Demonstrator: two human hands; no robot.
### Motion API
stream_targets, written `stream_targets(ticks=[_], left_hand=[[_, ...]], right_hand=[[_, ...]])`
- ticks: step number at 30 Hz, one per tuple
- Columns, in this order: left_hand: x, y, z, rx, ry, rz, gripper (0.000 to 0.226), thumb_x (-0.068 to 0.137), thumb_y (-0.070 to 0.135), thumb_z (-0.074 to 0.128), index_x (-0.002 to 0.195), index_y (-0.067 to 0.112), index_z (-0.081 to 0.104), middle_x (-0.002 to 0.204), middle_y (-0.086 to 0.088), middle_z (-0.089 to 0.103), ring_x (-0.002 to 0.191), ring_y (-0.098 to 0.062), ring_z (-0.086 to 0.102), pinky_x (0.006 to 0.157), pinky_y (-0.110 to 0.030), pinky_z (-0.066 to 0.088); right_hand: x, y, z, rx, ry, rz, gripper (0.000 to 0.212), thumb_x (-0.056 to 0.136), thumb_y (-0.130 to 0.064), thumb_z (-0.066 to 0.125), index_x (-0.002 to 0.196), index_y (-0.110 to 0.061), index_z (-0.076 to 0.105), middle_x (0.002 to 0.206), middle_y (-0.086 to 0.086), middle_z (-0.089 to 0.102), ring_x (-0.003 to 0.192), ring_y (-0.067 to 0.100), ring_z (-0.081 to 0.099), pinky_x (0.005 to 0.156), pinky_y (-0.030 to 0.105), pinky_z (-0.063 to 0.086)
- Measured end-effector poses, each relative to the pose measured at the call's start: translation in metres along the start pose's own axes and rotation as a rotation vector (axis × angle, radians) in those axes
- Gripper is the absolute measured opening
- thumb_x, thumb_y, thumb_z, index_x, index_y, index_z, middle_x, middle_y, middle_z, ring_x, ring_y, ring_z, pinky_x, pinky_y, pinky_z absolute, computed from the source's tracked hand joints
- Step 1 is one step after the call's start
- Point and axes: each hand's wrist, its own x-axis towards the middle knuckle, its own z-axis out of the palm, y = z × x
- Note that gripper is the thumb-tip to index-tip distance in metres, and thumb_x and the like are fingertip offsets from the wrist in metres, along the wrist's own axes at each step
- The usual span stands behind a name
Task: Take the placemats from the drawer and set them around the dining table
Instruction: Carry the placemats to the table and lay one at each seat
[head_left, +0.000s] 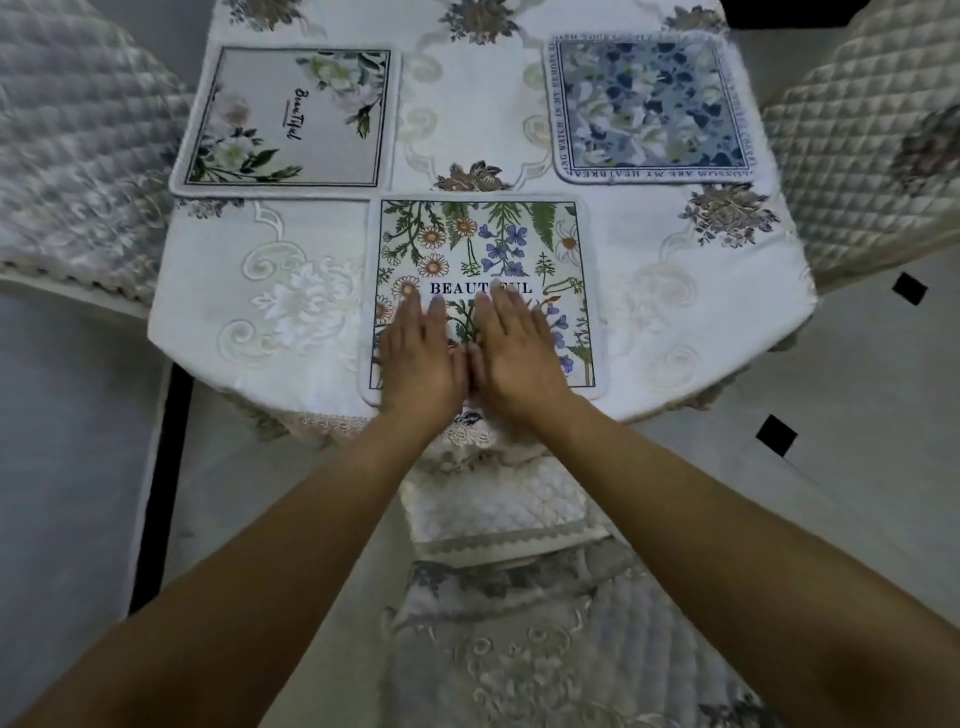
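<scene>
Wildflower placemat (483, 244) reaches the table (675, 291) edge; left hand (421, 358) and right hand (514, 353) press it, grips spread flat.

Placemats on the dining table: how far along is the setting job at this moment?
Done: the grey floral placemat lies flat far left, the blue floral placemat far right. In hand: the left hand and right hand press flat on the wildflower placemat at the near edge of the dining table. Left: the table's far end and the drawer are out of view, so remaining mats cannot be judged.
</scene>
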Motion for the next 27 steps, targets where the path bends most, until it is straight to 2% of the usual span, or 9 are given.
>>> stream_targets(ticks=[2, 5, 9, 13, 19, 23, 27], left_hand=[[-0.008, 0.001, 0.01, 0.056, -0.046, 0.036, 0.055, 0.1, 0.031, 0.037, 0.15, 0.008, 0.029, 0.159, -0.02, 0.025, 0.149, -0.034, 0.018, 0.121, -0.05, 0.016], [-0.009, -0.011, 0.01, 0.084, -0.037, 0.072, 0.056, 0.1, 0.034, 0.032, 0.149, 0.007, 0.031, 0.159, -0.018, 0.028, 0.15, -0.031, 0.017, 0.122, -0.046, 0.013], [-0.007, -0.037, -0.003, 0.065, -0.051, 0.052, 0.063, 0.1, 0.037, 0.024, 0.152, 0.002, 0.024, 0.161, -0.019, 0.02, 0.151, -0.031, 0.01, 0.123, -0.045, 0.009], [0.015, -0.05, -0.011, 0.035, -0.082, -0.036, 0.064, 0.102, 0.036, 0.032, 0.152, -0.002, 0.018, 0.162, -0.023, 0.012, 0.151, -0.036, 0.004, 0.123, -0.05, 0.005], [0.119, -0.035, -0.015, 0.021, -0.047, -0.149, 0.069, 0.099, 0.038, 0.039, 0.15, -0.003, 0.02, 0.16, -0.025, 0.016, 0.148, -0.041, 0.01, 0.119, -0.057, 0.012], [0.176, -0.032, -0.011, 0.104, -0.065, -0.088, 0.072, 0.095, 0.046, 0.038, 0.147, -0.002, 0.025, 0.157, -0.024, 0.023, 0.146, -0.041, 0.015, 0.116, -0.057, 0.02], [0.196, -0.038, -0.002, 0.192, -0.022, 0.022, 0.07, 0.092, 0.054, 0.036, 0.137, 0.0, 0.038, 0.145, -0.023, 0.04, 0.138, -0.041, 0.03, 0.11, -0.055, 0.029]], right_hand=[[-0.005, -0.005, 0.012, -0.034, -0.045, -0.035, 0.059, 0.103, -0.038, 0.023, 0.154, -0.008, 0.018, 0.163, 0.013, 0.015, 0.151, 0.027, 0.005, 0.122, 0.048, 0.006], [-0.014, 0.013, 0.013, -0.122, -0.037, -0.033, 0.065, 0.101, -0.046, 0.02, 0.154, -0.008, 0.017, 0.162, 0.012, 0.017, 0.151, 0.025, 0.007, 0.123, 0.044, 0.006], [-0.026, 0.049, -0.001, -0.128, 0.009, 0.053, 0.067, 0.101, -0.049, 0.018, 0.155, -0.01, 0.013, 0.163, 0.012, 0.013, 0.151, 0.023, 0.004, 0.122, 0.038, 0.001], [-0.028, 0.065, -0.012, -0.097, 0.0, 0.082, 0.066, 0.102, -0.047, 0.023, 0.154, -0.008, 0.016, 0.163, 0.013, 0.016, 0.151, 0.024, 0.006, 0.122, 0.038, 0.002], [0.048, 0.047, -0.025, -0.074, -0.091, -0.007, 0.064, 0.102, -0.043, 0.026, 0.154, -0.007, 0.015, 0.163, 0.015, 0.012, 0.151, 0.028, 0.006, 0.123, 0.044, 0.008], [0.089, 0.042, -0.024, -0.157, -0.178, -0.037, 0.065, 0.101, -0.043, 0.023, 0.155, -0.009, 0.008, 0.164, 0.012, 0.003, 0.151, 0.026, -0.001, 0.121, 0.046, 0.004], [0.111, 0.037, -0.016, -0.209, -0.2, -0.052, 0.066, 0.101, -0.041, 0.02, 0.155, -0.01, 0.002, 0.164, 0.011, -0.002, 0.151, 0.026, -0.006, 0.121, 0.046, 0.0]])
